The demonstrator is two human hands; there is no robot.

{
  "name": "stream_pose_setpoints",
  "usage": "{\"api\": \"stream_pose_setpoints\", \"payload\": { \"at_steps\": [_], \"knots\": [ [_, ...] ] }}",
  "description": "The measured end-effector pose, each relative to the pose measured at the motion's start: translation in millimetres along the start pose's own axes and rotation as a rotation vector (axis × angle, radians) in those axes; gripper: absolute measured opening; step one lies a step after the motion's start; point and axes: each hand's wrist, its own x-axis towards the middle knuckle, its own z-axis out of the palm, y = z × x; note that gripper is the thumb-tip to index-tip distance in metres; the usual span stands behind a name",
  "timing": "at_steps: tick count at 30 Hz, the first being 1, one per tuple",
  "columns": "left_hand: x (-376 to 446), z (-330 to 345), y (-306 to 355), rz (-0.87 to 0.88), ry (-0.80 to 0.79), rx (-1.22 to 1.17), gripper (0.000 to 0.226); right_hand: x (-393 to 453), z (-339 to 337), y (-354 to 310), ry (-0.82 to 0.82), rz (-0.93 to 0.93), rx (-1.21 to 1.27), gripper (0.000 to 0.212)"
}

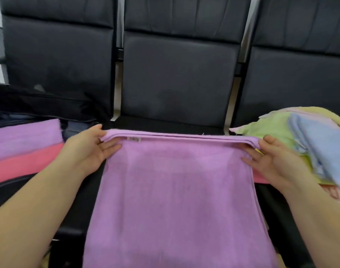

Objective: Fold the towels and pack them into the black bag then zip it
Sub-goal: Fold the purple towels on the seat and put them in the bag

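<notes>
Two bare forearms reach forward from the bottom corners of the view, one on each side of a purple towel [176, 190] that hangs down the middle, covering the front of a black seat [161, 123]. The towel's near end runs out of the bottom of the view. Its far edge is doubled over, with several layers stacked along the fold and a small label just below the fold near the left corner.

The left hand [91, 147] grips the far left corner of that fold, thumb on top and fingers curled underneath. The right hand [271, 155] pinches the far right corner in the same way, thumb above and fingers below, so the folded edge is stretched level between the two.

To the left, past the left wrist, a folded lilac towel [24, 138] lies on a folded pink towel [20, 165], and both sit in the open black bag [41, 105], whose flap stands behind them. To the right, just beside the right hand, lies a loose heap of towels [308, 144] in green, blue, yellow and pale pink.

Farthest off, three dark padded chair backs [176, 78] stand in a row, split by pale metal uprights.
</notes>
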Motion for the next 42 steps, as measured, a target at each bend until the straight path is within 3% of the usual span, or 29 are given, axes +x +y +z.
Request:
{"api": "stream_pose_setpoints", "payload": {
  "at_steps": [6,9,18,22,28,30,32,34,38,40,42],
  "knots": [
    [32,9,2,0.055,-0.029,0.030,0.045,32,9,9,-0.041,-0.011,0.129,0.039],
    [40,11,0,0.046,-0.029,0.097,0.038,35,6,13,-0.026,0.010,0.070,0.049],
    [7,-4,12,0.100,-0.082,0.524,0.022,2,-9,-4,0.070,0.074,-0.025,0.032],
    [-24,-22,17,-0.007,-0.198,0.667,0.018,-31,-17,-12,-0.037,0.224,-0.238,0.011],
    [-65,-57,1,-0.290,-0.418,1.127,0.015,-74,-32,-2,-0.129,0.570,-0.745,0.017],
    [-75,-64,-12,-0.389,-0.487,1.282,0.015,-82,-36,9,-0.160,0.598,-0.994,0.016],
    [-81,-68,-22,-0.442,-0.537,1.451,0.015,-84,-37,16,-0.189,0.511,-1.303,0.013],
    [-82,-68,-26,-0.353,-0.522,1.547,0.014,-85,-32,17,-0.157,0.321,-1.491,0.009],
    [-74,-65,-32,0.087,-0.333,1.429,0.007,-87,-11,25,-0.081,0.094,-1.452,0.015],
    [-69,-58,-42,0.218,-0.374,1.561,0.026,-89,4,37,-0.168,0.103,-1.467,0.029],
    [-60,-54,-58,0.184,-0.525,1.727,0.055,-87,17,54,-0.304,0.214,-1.545,0.059]
  ]
}}
